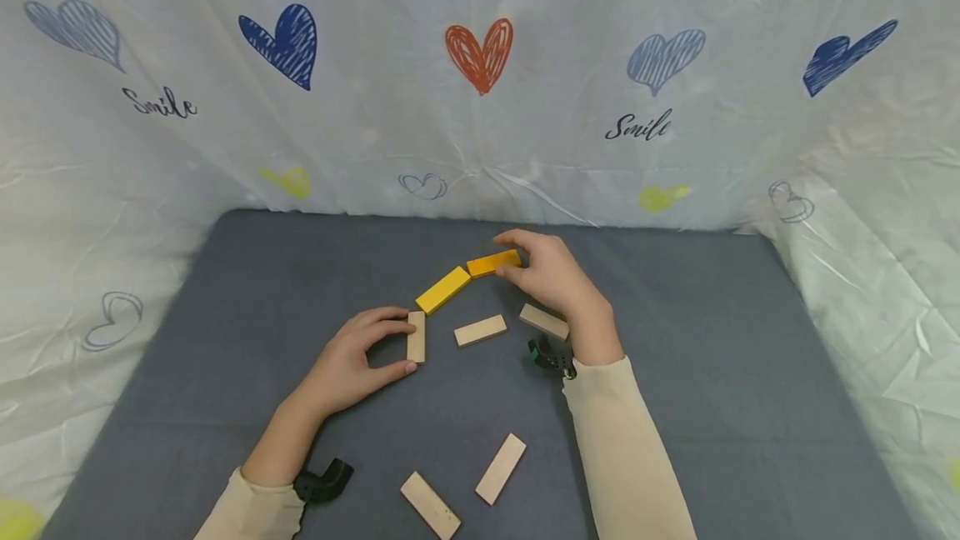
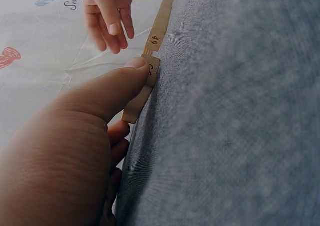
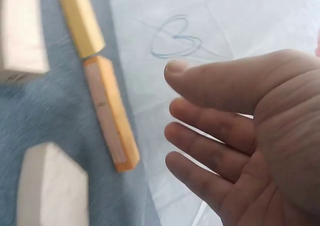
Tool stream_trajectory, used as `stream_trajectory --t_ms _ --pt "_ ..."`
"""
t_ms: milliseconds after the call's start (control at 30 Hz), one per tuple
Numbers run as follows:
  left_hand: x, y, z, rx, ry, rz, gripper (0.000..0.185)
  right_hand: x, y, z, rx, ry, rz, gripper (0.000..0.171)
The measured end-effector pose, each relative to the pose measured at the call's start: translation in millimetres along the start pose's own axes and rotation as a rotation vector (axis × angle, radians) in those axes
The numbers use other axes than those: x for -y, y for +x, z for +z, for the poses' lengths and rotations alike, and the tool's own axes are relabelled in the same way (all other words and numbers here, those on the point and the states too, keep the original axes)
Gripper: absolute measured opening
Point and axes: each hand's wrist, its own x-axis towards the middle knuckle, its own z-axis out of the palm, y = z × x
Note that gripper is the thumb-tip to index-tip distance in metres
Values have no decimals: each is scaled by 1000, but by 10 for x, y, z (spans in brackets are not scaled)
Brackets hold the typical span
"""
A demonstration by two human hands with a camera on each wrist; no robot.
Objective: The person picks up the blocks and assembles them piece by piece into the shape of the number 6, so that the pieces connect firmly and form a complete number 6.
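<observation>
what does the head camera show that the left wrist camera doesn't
Only the head view shows the yellow block, the orange block at the right hand, and two loose plain blocks near the sleeves. Only the left wrist view shows the number 49 written on a block's edge. Both show the left hand holding a plain block on the grey mat.

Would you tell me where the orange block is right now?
In the head view the orange block lies at the far middle of the grey mat, by the right hand's fingertips, its left end meeting the yellow block.
</observation>
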Motion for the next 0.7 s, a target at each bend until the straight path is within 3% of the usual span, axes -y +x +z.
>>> stream_trajectory --t_ms 400,700 --pt "-12 -15 9 0 6 -16 56 -47 -205 210 121 71 -61 45" --pt "-24 3 5 3 14 -12 57 -81 -303 300 167 36 -80 47"
